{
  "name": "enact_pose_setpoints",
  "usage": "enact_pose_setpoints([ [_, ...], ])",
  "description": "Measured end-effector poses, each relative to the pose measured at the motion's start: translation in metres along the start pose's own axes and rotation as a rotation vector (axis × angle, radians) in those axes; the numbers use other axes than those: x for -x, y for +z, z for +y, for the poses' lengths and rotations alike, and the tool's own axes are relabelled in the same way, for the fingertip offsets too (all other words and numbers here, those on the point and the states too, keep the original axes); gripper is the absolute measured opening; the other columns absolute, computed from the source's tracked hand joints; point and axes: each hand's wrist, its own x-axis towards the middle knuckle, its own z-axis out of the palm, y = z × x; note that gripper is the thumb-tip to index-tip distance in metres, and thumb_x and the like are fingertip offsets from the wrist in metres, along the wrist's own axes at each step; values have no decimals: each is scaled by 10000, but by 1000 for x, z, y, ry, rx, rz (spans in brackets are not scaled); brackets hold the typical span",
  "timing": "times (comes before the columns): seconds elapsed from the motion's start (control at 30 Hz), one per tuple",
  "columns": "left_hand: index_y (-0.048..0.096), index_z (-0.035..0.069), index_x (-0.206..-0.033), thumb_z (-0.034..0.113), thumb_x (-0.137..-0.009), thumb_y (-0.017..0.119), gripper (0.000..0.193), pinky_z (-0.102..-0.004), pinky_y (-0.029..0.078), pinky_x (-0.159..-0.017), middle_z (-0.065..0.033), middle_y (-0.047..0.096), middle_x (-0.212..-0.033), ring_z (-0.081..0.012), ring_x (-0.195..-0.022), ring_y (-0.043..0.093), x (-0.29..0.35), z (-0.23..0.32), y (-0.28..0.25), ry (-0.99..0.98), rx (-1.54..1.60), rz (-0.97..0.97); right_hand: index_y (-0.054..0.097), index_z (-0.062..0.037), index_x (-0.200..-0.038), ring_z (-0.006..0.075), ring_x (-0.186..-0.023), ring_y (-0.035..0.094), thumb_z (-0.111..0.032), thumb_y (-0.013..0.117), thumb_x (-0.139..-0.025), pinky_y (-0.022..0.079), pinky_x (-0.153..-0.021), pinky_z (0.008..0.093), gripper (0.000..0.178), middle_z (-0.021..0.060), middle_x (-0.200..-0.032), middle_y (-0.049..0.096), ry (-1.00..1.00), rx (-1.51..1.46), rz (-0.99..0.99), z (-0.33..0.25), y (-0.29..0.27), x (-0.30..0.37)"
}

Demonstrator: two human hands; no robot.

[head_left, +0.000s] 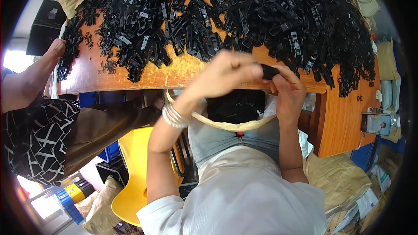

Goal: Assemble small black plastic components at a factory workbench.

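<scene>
Both my hands meet above the table's front edge at a small black plastic part (269, 72). My right hand (288, 90) is closed, pinching its right end between thumb and fingers. At its left end are the fingertips of my left hand (226, 75), closed and slightly blurred. Light bracelets circle my left wrist. Below my hands, an open sack (233, 125) with a rolled cream rim rests on my lap, with black parts (237, 104) inside. Beyond my hands lies a large heap of black plastic parts (244, 13), several with metal pieces on them.
The wooden table (344, 124) carries a phone (375, 123) on a stand at the right. To my left are a yellow chair (133, 165) and another person's arm (32, 78), reaching to the heap. Brown sacks (335, 178) lie at the lower right.
</scene>
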Motion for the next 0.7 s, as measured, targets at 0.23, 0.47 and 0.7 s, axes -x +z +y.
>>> enact_pose_setpoints([
  [0.23,657,77,-874,31,-721,563,184,-330,469,-644,-115,569,-791,-262,-717,583,-99,-68,-102,187,-1073,497,565,61,-979,88,-628,510,-34,520,-813,354,-515,181,197,93,-797,578,-3,-47,-8,4,-10,10],
  [0.47,651,66,-851,-10,-615,582,257,-353,469,-675,-101,536,-814,-287,-760,559,-113,-69,-108,283,-1314,257,566,67,-976,114,-610,532,-26,566,-782,376,-507,197,216,101,-855,569,54,-53,11,11,-16,17],
  [0.7,579,14,-849,57,-767,581,93,-263,440,-566,-51,577,-758,-166,-640,569,-89,-71,-98,356,-872,634,562,66,-987,136,-601,553,-21,584,-778,405,-525,208,227,96,-797,576,94,-65,3,16,-15,15],
])
